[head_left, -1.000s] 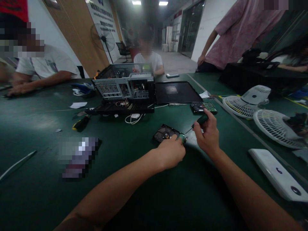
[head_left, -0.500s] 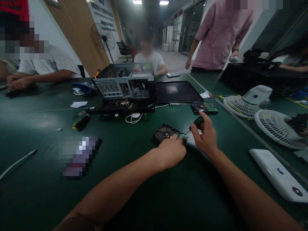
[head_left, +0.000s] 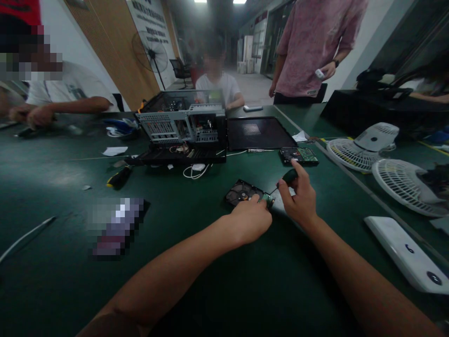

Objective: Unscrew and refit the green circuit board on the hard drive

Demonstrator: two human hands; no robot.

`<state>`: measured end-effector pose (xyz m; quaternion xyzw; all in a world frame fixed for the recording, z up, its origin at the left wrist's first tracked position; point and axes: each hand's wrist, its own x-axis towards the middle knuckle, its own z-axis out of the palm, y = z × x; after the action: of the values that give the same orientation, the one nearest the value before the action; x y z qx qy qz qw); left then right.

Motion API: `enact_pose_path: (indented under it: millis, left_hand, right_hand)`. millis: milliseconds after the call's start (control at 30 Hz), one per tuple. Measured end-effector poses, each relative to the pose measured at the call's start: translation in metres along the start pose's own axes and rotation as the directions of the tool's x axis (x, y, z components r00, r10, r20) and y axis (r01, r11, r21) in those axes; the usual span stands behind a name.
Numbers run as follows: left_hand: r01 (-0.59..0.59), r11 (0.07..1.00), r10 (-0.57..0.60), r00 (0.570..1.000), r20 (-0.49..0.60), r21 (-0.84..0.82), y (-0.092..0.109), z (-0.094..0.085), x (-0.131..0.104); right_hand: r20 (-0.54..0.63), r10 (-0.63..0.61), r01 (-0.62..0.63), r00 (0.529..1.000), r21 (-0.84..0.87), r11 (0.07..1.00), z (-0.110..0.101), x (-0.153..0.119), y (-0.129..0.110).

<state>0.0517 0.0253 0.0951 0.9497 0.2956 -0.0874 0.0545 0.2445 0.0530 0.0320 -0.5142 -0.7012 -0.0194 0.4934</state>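
Observation:
A hard drive [head_left: 242, 191] lies on the green table, its circuit board side up with a green board at the right end. My left hand [head_left: 253, 217] is closed on the drive's near edge, pressing it down; its fingers cover part of the board. In my right hand [head_left: 300, 196] is a screwdriver [head_left: 289, 176] with a dark green handle, held tilted between thumb and fingers. Its thin shaft points down-left at the right end of the drive; whether the tip touches cannot be made out.
An opened computer case [head_left: 182, 126] stands behind, beside its black side panel [head_left: 259, 133]. A second hard drive [head_left: 299, 157] lies beyond my right hand. Around are a yellow-black tool [head_left: 119, 178], white fan parts [head_left: 354, 150], a white device [head_left: 403, 252] and a pixelated phone-like object [head_left: 121, 227]. Other people are around the table.
My hands, the drive and the screwdriver stay nearly in place, with the shaft shifted very slightly. The standing person in pink has moved the hand holding a white object leftward.

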Motion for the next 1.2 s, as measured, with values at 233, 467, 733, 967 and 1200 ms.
enact_pose_path:
  millis: [233, 467, 733, 967, 1200]
  left_hand:
    - [0.009, 1.0, -0.009, 1.0, 0.025, 0.001, 0.001, -0.004, -0.001]
    - [-0.001, 1.0, 0.001, 1.0, 0.006, -0.004, 0.0, 0.0, 0.0]
    - [-0.004, 0.997, -0.006, 0.993, -0.115, -0.083, -0.016, 0.008, 0.006]
    - [0.102, 0.954, -0.211, 0.896, -0.39, -0.282, -0.033, -0.003, 0.007]
    - [-0.108, 0.946, -0.125, 0.749, -0.65, -0.306, -0.026, -0.011, 0.002]
  right_hand:
    - [-0.015, -0.022, 0.022, 1.0, -0.013, 1.0, -0.001, -0.001, -0.002]
    - [0.003, -0.034, 0.034, 0.999, -0.021, 0.999, -0.001, 0.001, -0.004]
    - [0.08, -0.021, 0.007, 0.997, 0.175, 0.985, 0.001, 0.0, 0.0]
    - [-0.01, 0.015, -0.014, 1.0, 0.091, 0.996, 0.003, 0.001, -0.001]
    - [0.042, -0.027, 0.02, 0.999, 0.156, 0.988, 0.001, -0.001, -0.011]
